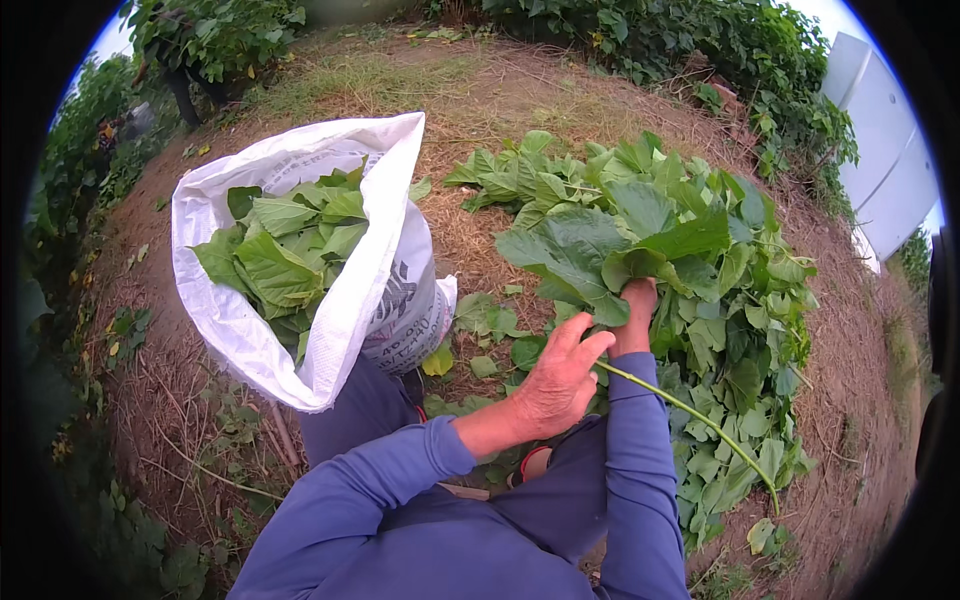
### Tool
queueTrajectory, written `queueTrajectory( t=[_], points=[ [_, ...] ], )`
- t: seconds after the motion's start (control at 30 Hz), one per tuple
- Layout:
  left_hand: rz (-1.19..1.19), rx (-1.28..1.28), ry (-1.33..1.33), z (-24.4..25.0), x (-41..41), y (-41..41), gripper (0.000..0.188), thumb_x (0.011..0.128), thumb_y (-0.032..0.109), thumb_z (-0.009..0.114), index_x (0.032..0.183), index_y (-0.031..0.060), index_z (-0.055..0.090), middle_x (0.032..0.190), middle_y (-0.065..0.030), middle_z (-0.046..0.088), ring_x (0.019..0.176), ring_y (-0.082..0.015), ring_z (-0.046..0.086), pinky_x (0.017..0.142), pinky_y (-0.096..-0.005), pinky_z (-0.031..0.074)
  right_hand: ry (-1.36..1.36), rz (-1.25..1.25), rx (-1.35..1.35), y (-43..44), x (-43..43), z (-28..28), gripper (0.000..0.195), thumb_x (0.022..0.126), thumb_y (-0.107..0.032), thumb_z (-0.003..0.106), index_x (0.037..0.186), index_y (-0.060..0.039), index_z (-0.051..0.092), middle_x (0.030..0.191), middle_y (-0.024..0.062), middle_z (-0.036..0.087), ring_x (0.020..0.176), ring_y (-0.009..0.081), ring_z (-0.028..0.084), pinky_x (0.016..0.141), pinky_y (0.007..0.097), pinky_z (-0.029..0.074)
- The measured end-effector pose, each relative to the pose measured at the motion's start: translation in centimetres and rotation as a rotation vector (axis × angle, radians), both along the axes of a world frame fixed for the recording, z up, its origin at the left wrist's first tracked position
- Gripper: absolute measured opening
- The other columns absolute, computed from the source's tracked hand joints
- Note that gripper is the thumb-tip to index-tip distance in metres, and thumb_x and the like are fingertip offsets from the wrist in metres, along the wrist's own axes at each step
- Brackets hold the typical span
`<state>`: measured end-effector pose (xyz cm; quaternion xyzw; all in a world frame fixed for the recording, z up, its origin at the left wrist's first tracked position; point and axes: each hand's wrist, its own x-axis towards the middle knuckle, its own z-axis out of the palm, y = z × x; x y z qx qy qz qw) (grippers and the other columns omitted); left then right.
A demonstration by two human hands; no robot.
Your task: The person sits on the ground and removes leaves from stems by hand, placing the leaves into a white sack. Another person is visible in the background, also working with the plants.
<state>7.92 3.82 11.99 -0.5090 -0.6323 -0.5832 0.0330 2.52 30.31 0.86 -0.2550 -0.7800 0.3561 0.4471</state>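
My left hand (564, 379) is at the centre, its fingers bent around the upper end of a long green leaf stem (701, 416). The stem slants down to the right across my right sleeve. My right hand (637, 300) reaches in under broad green leaves (574, 251), which hide its fingers, so its grip does not show. These leaves top a large heap of leafy cuttings (739, 315) to my right. On the left stands a white woven sack (390, 247), its mouth wide and picked green leaves (281, 259) inside. The sack bears printing.
Loose leaves (484, 319) lie on the soil between sack and heap. A person's legs (184, 94) show among plants at the back left. Leafy bushes (600, 34) line the far side. A white panel (885, 150) stands at the right rim.
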Motion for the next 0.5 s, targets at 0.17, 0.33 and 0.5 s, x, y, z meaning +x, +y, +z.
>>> queueTrajectory(
  t=[0.17,0.33,0.5],
  points=[
    [0.062,-0.011,-0.215,0.7,-2.2,0.3,0.033,0.081,0.000,0.053,0.114,-0.0017,0.058,0.113,-0.0204,0.060,0.107,-0.0368,0.057,0.093,-0.0393,0.046,-0.008,0.070,-0.335,5.1,1.3,-4.1,0.026,0.091,-0.006,0.041,0.106,0.0014,0.060,0.100,0.0185,0.065,0.090,0.0326,0.061,0.074,0.0391,0.048],
    [0.018,-0.182,-0.160,-1.0,-3.3,1.4,0.033,0.083,0.010,0.059,0.115,0.0000,0.059,0.112,-0.0209,0.061,0.104,-0.0390,0.058,0.091,-0.0407,0.046,-0.639,-0.138,0.603,2.6,0.8,-4.3,0.016,0.081,-0.010,0.052,0.087,-0.0015,0.065,0.083,0.0195,0.064,0.077,0.0346,0.063,0.062,0.0401,0.048],
    [-0.010,-0.240,-0.268,-1.9,-5.0,1.9,0.038,0.081,0.021,0.066,0.114,0.0016,0.060,0.110,-0.0221,0.062,0.104,-0.0408,0.057,0.091,-0.0440,0.045,-0.370,0.069,0.122,-3.0,1.0,-0.4,0.023,0.091,-0.014,0.048,0.093,0.0018,0.064,0.088,0.0193,0.067,0.080,0.0341,0.064,0.065,0.0440,0.048]
  ],
)
